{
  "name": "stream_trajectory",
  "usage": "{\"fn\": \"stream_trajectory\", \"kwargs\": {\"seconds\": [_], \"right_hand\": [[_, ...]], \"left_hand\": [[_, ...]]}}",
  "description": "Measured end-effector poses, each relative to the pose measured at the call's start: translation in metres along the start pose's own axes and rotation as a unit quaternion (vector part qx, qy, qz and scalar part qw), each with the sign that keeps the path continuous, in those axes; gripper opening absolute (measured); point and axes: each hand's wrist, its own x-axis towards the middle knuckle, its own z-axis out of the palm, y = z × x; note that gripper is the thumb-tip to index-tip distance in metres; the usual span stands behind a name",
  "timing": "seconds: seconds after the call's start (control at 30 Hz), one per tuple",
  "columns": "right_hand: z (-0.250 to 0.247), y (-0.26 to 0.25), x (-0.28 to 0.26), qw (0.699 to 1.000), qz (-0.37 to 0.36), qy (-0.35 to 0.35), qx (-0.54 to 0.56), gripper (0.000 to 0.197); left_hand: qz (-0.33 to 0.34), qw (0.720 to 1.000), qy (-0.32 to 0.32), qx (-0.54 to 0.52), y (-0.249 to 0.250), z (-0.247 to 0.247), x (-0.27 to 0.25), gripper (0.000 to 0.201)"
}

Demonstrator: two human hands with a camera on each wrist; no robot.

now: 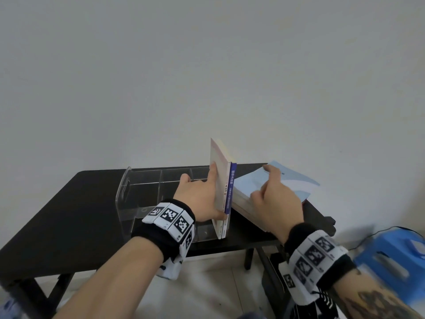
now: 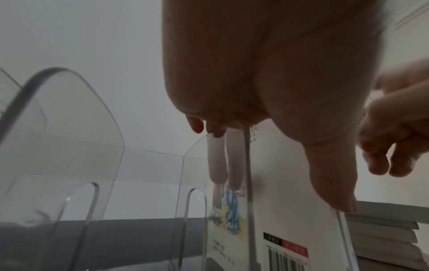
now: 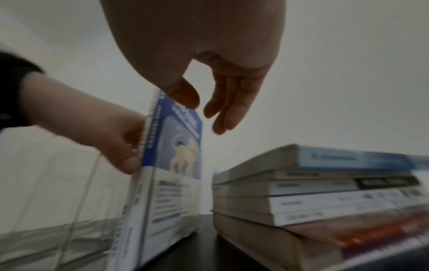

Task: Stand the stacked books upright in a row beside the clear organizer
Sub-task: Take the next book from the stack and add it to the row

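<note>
A smooth black table (image 1: pixel 69 203) carries, at its left, a clear organizer (image 1: pixel 138 194) of glossy see-through plastic, with rounded corners, thin upright dividers and a slot-shaped handle cutout. Just beside its right end stand two upright books (image 1: pixel 224 192), a pale paperback and a blue-spined one, covers pressed together. The left hand (image 1: pixel 202 199) holds them: the fingers lie flat along the pale cover on the organizer side, and the thumb hooks over the near spine edge, as the left wrist view shows. Right of them, near but apart, lies the stack of books (image 1: pixel 271 194), flat paperbacks with matte grey page edges and a light blue cover on top. The right hand (image 1: pixel 276 196) is over the stack, fingers loosely spread and straight, fingertips at the top cover; in the right wrist view it grips nothing. A blue plastic stool (image 1: pixel 395 256) stands on the floor at far right.
</note>
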Motion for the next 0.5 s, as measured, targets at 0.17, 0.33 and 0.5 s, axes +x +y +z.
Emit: {"fn": "stream_trajectory", "kwargs": {"seconds": [0.17, 0.33, 0.5], "right_hand": [[-0.006, 0.053, 0.031, 0.982, 0.186, 0.009, -0.040, 0.076], [0.002, 0.104, 0.041, 0.921, 0.352, -0.097, 0.137, 0.080], [-0.007, 0.107, 0.041, 0.873, 0.384, -0.095, 0.285, 0.029]], "left_hand": [[-0.001, 1.000, 0.003, 0.018, 0.003, 0.002, 0.002, 0.119], [0.003, 1.000, -0.004, 0.020, 0.000, 0.005, 0.003, 0.120], [0.004, 1.000, -0.002, 0.022, 0.000, 0.006, 0.002, 0.118]]}}
